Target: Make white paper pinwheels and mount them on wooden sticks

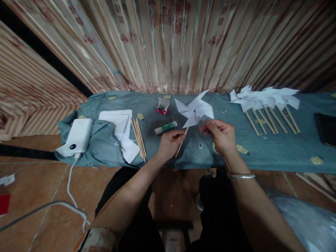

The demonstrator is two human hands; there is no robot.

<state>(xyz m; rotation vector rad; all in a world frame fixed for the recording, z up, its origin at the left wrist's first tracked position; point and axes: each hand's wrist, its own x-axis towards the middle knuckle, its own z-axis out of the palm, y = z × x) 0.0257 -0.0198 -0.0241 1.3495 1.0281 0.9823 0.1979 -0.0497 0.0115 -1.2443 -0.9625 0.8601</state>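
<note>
L hand: closed, thumb and fingers pinching the stick of the white pinwheel just below the blades. Grip pt. is prob. chosen to steady the wheel w/o fouling the vanes.

R hand: approx. half open, fingers loosely curled, no item seen in grip. Fingertips are just beside the lower R blade; contact cannot be confirmed (blur). Position presumably gives access to the blade while the L hand takes the load.

Pinwheel loc.: ctr. of work area, in front of the wearer, face up, so the silver pin head at the hub is in plain view.

Supplies, L side of the cloth: red box w/ lid up, small metal pcs. exposed, likely for quick pick-up; glue stick lying near the L hand; loose sticks side by side, approx. parallel, prob. for one-at-a-time access; white paper adj., some pcs. folded.

R side: assembled pinwheels in an overlapping row, handles toward the wearer, which prob. saves space and isolates them from loose stock.

Periph.: power bank, cable attached, far L; dark phone-like device, far R.
</note>
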